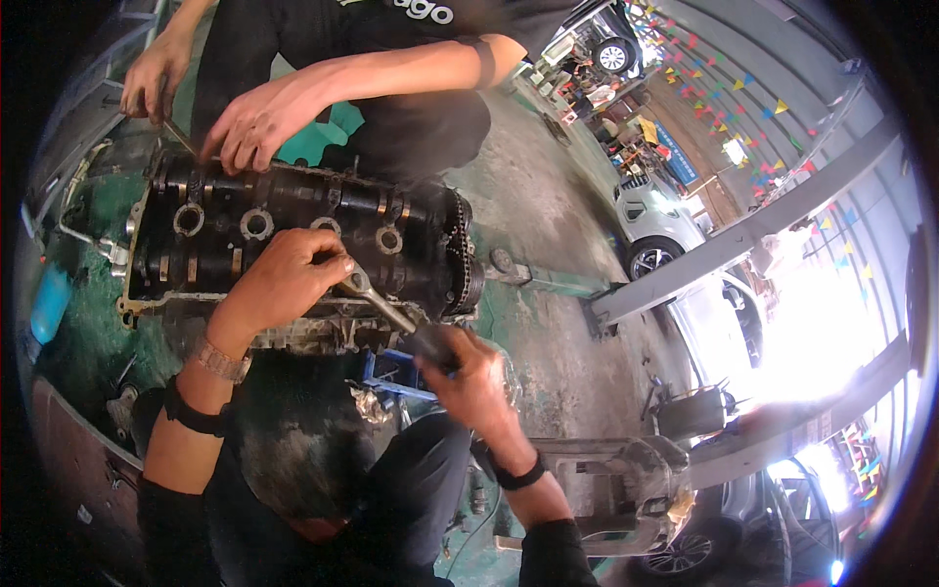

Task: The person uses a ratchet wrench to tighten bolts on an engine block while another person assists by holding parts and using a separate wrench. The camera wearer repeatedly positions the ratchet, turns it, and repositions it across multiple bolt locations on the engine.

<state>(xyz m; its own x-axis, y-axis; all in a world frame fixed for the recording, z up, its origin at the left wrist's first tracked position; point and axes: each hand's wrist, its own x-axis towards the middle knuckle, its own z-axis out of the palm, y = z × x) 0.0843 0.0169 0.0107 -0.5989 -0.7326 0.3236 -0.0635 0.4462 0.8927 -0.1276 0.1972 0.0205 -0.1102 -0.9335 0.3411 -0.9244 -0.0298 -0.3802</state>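
Note:
A dark engine cylinder head (pixel 284 259) lies in front of me, with a row of round openings and a timing chain (pixel 464 245) at its right end. My right hand (pixel 471 386) grips the dark handle of a ratchet wrench (pixel 389 309), slanting up and left over the near side of the engine. At the wrench's head, my left hand (pixel 279 279) is closed with thumb and fingertips against it. Whatever sits under the wrench head is hidden. Across the engine, a co-worker's hand (pixel 252 127) rests at the far edge, near a thin metal tool (pixel 180 139) in the other hand (pixel 156 80).
A blue metal frame (pixel 396 377) stands just below the engine's near side. Left of it is a blue bottle (pixel 49 305). A grey car part (pixel 606 484) lies at lower right. A lift post (pixel 743 225) and a white car (pixel 650 220) stand further right.

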